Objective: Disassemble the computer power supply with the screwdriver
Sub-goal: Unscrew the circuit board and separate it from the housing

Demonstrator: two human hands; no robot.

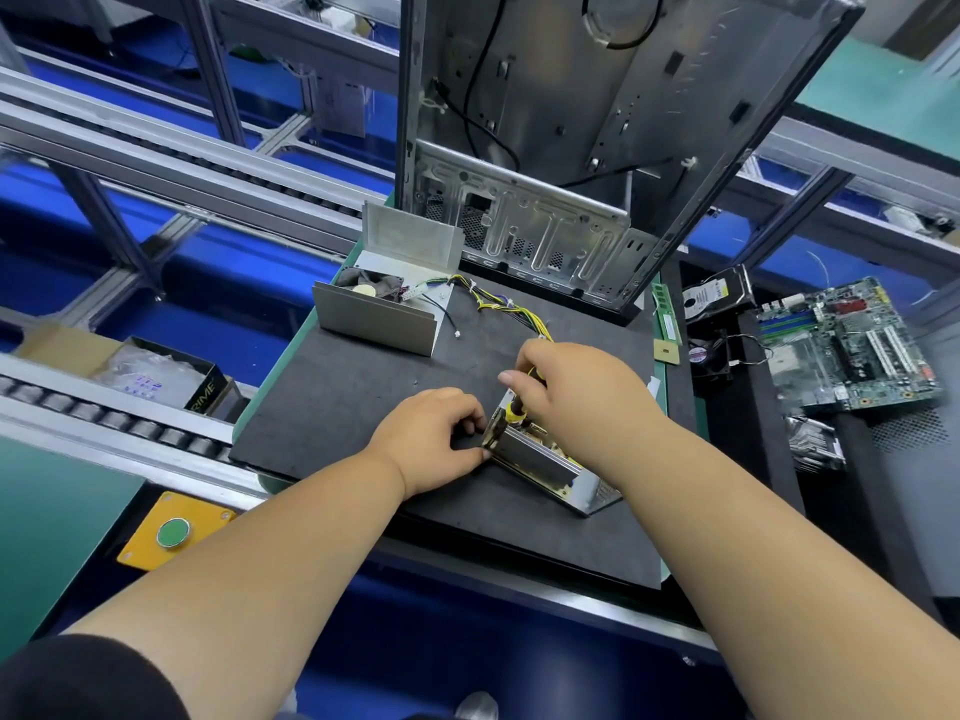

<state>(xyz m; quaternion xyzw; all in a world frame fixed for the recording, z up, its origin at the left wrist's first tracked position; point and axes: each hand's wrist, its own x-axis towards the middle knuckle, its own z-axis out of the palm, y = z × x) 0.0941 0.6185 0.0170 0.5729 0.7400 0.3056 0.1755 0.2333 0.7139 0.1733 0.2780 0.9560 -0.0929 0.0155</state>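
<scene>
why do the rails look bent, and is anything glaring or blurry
Head view: wide-angle lens bows the conveyor rails and tilts the computer case; glare on the power supply edge by the left hand; frame edges soft, the centre sharp.

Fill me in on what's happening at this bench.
A person is taking apart a computer power supply on a dark mat. The right hand grips a yellow and black screwdriver pointed down into the unit, while the left hand steadies its end. A removed metal cover lies behind, near an empty computer case.

Aluminium-frame roller conveyor (pixel 119 423) on left, blue floor (pixel 234 275) beneath, dark work mat (pixel 332 397) on bench.
</scene>
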